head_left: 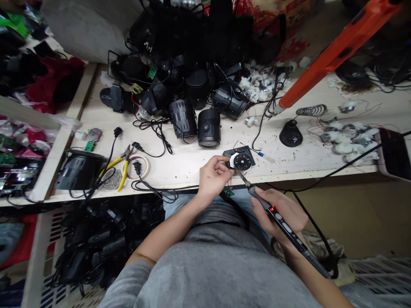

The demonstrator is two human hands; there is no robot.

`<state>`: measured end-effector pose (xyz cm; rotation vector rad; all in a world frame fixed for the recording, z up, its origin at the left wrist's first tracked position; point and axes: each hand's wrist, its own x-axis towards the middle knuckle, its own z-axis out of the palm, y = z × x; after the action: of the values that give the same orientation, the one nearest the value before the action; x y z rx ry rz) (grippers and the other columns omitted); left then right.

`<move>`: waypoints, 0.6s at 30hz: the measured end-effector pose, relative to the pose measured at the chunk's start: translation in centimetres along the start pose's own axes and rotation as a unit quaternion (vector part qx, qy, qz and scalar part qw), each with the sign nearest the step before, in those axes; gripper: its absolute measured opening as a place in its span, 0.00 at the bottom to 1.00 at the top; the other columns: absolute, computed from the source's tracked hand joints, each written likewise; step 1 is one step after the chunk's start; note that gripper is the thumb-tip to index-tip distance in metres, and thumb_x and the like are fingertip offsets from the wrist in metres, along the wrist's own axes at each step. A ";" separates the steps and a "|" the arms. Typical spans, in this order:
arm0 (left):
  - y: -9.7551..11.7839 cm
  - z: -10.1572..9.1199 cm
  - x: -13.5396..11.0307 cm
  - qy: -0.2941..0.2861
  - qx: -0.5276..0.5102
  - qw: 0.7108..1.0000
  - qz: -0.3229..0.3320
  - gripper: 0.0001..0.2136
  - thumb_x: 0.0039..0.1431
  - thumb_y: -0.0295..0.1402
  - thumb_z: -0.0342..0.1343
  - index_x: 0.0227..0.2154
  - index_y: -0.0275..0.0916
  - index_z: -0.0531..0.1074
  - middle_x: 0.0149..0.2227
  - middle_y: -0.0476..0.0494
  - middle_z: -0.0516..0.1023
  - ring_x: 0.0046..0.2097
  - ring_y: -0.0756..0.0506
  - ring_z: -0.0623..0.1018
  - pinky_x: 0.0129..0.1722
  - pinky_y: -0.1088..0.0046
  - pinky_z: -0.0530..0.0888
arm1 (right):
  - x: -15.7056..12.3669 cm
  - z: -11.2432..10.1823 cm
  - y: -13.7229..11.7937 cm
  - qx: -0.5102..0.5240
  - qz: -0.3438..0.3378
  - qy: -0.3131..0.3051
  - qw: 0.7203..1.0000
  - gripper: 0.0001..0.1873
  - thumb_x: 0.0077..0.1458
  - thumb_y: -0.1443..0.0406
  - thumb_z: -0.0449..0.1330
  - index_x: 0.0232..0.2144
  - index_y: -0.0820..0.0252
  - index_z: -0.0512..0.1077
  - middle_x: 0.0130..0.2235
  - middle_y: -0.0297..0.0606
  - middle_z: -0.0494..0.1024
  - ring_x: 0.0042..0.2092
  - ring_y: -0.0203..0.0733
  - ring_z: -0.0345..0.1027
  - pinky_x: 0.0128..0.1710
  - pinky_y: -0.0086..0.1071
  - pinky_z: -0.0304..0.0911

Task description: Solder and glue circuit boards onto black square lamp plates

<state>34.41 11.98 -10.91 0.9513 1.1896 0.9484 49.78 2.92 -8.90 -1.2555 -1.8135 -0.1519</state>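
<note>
My left hand (pixel 213 177) pinches a round black LED disc (pixel 242 161) at its white-edged side, over a black square plate (pixel 247 153) on the pale workbench (pixel 192 164). My right hand (pixel 279 214) grips a black pen-style soldering iron (pixel 282 224) with a lit red light. The iron's metal tip (pixel 239 175) reaches the disc's lower edge, right by my left fingers. A small green circuit board (pixel 228 191) hangs at the bench edge below the disc, with thin wires running to it.
Several black spotlight housings (pixel 208 127) and tangled cables fill the bench behind. Yellow-handled pliers (pixel 123 169), a tape roll (pixel 139 167) and a metal scrubber (pixel 111 179) lie to the left. An orange tool (pixel 337 55) crosses the back right, above white parts (pixel 343 143).
</note>
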 end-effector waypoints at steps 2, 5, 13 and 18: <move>0.0 0.0 0.0 -0.003 0.002 1.000 0.002 0.13 0.43 0.29 0.62 0.36 0.37 0.74 0.19 0.55 0.74 0.21 0.53 0.71 0.24 0.79 0.67 | -0.1 0.0 0.0 0.004 0.004 -0.001 1.000 0.18 0.56 0.73 0.65 0.48 0.58 0.74 0.31 0.35 0.82 0.28 0.39 0.75 0.29 0.33 0.75; -0.1 0.0 0.0 -0.003 0.001 1.000 0.005 0.13 0.43 0.29 0.62 0.36 0.37 0.74 0.19 0.56 0.74 0.21 0.53 0.71 0.24 0.79 0.67 | -0.2 -0.1 0.1 0.010 -0.002 -0.003 1.000 0.23 0.54 0.74 0.66 0.52 0.57 0.73 0.32 0.35 0.82 0.29 0.40 0.76 0.30 0.33 0.75; 0.0 -0.1 0.1 -0.005 0.003 1.000 0.007 0.13 0.43 0.28 0.62 0.36 0.37 0.73 0.19 0.55 0.73 0.22 0.53 0.71 0.25 0.79 0.67 | -0.1 0.0 -0.1 0.000 0.000 0.000 1.000 0.14 0.54 0.74 0.66 0.44 0.62 0.75 0.32 0.37 0.81 0.30 0.40 0.76 0.32 0.32 0.75; 0.0 -0.1 0.1 -0.010 -0.001 1.000 0.007 0.14 0.43 0.28 0.62 0.36 0.37 0.73 0.19 0.56 0.73 0.22 0.53 0.72 0.25 0.78 0.68 | -0.3 0.3 -0.2 -0.023 0.004 0.015 1.000 0.09 0.55 0.73 0.66 0.40 0.64 0.75 0.31 0.38 0.82 0.30 0.39 0.77 0.33 0.29 0.76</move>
<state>34.32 12.03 -10.99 0.9658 1.1664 0.9483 49.48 2.73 -9.21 -1.2868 -1.7878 -0.2082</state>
